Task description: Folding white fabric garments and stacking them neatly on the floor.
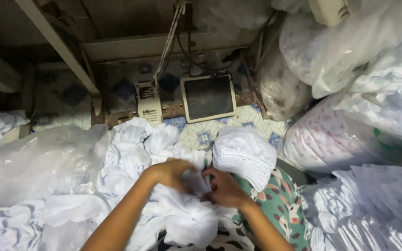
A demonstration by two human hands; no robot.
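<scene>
I see the fingers of my left hand (170,173) and right hand (223,187) pinching one white cloth piece (196,182), just left of the stack of folded white pieces (244,155). Beyond that stack sits the foot pedal (209,97).

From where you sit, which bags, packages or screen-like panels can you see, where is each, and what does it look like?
Dark panel: top centre, on the floor; rectangular, black with a cream frame.
Clear plastic bags: upper right, piled; bulging, translucent whitish.
Pink-printed bag: right, below the pile; rounded, white with pink marks.
Plastic sheet: left; crumpled, translucent.
Left hand and right hand: centre, gripping white cloth.
</scene>
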